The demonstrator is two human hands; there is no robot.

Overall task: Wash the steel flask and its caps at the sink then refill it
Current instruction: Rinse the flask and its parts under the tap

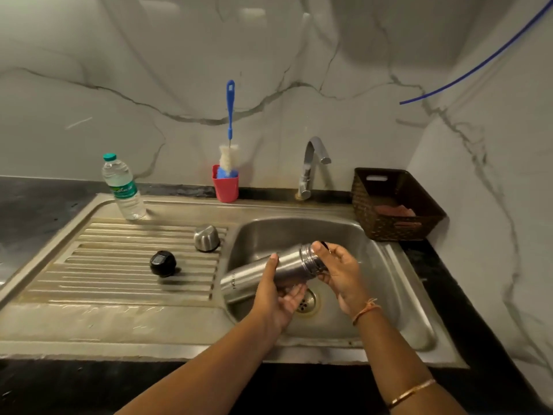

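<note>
While held nearly level over the sink basin, the steel flask lies uncapped, threaded mouth to the right: left hand, grip closed round the body from beneath, thumb on top; right hand, grip curled round the neck. Steel cap and black cap stand apart on the ribbed drainboard to the left. Along the back, by the dark bench: plastic water bottle, red cup holding a blue-handled bottle brush, tap, brown woven basket at right.
</note>
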